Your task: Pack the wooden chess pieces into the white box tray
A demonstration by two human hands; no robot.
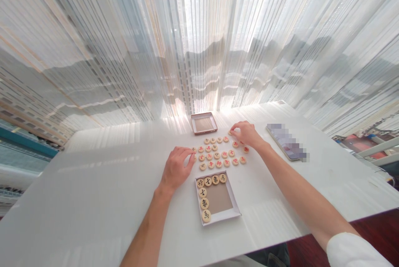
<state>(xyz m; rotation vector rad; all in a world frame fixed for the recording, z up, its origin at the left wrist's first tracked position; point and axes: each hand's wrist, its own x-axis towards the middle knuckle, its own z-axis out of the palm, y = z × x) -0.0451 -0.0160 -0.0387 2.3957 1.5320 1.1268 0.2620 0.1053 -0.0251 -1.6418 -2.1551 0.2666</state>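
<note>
Several round wooden chess pieces [218,153] with red characters lie in rows on the white table [93,200]. My left hand [176,170] rests at the left end of the rows, fingers curled onto a piece there. My right hand [246,133] is at the far right of the rows, its fingertips pinching a piece at the top row's end. A shallow white box [230,211] in front of me holds several pieces with black characters along its top and left sides.
A brown-rimmed box lid [203,123] lies at the table's far edge, by the sheer curtains [199,38]. A phone [286,141] lies flat to the right of my right hand. The table's near right edge [358,217] drops to a dark red floor.
</note>
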